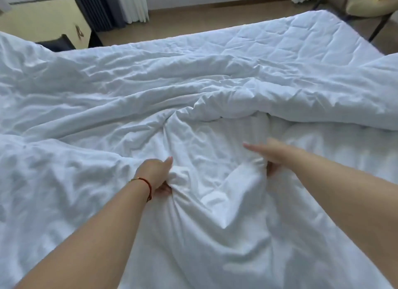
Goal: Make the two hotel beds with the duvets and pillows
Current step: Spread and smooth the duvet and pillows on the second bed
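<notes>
A rumpled white duvet (150, 99) covers most of the bed in loose folds. At the far right the quilted mattress pad (290, 43) lies bare. My left hand (156, 173), with a red cord at the wrist, grips a bunch of duvet fabric near the middle front. To its right, my right hand (273, 155) holds another fold of the same duvet, thumb on top and fingers tucked under the cloth. Between the two hands the fabric rises in a ridge. No pillow is in view.
A pale nightstand (43, 19) stands beyond the bed at the far left, next to dark and white curtains (120, 4). A chair with a cream cushion (366, 6) sits at the far right corner. Brown floor (204, 17) runs along the bed's far side.
</notes>
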A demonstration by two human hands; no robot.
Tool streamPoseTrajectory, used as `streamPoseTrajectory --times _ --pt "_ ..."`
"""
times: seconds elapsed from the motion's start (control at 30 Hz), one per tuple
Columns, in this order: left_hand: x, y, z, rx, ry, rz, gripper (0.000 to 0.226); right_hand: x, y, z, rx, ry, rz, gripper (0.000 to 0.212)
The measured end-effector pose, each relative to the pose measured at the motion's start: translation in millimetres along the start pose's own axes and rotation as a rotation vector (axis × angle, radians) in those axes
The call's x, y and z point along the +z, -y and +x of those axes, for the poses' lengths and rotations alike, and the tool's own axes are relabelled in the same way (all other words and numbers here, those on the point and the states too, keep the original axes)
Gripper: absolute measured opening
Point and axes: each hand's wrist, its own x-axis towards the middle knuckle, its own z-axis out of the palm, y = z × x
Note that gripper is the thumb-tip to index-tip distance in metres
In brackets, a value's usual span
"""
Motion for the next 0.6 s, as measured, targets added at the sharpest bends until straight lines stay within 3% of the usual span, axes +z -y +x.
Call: streamPoseTrajectory --times 0.13,0.2,0.23,0.3,0.33,0.4,0.47,0.53,0.6 --pt "-71 -50 16 0.114 -0.368 -0.666 0.041 -97 35 13 -0.28 -0.446 0.586 0.059" --pt "-89 -75 28 0.237 -0.375 -0.838 0.026 -119 48 23 -0.4 -0.518 0.617 0.055" --pt "-90 -82 35 0.283 -0.332 -0.825 0.027 -118 53 30 -0.443 -0.532 0.497 0.053" --pt "-77 -88 40 0.276 -0.257 -0.495 0.065 -95 58 40 -0.505 -0.533 0.135 0.055" --pt "-65 -84 36 0.312 -0.261 -0.336 0.07 -77 55 44 -0.546 -0.535 -0.044 0.061" --pt "-34 -67 21 0.442 -0.345 -0.168 0.064 -29 39 38 -0.681 -0.597 -0.281 0.074" --pt "-1 -45 -1 0.455 -0.445 0.046 0.062 25 21 24 -0.851 -0.587 -0.426 0.072" --pt "31 -10 -14 0.315 -0.358 0.35 0.061 74 4 20 -0.883 -0.46 -0.632 0.067" --pt "52 25 -12 0.195 -0.157 0.528 0.06 97 -8 34 -0.749 -0.249 -0.731 0.08"
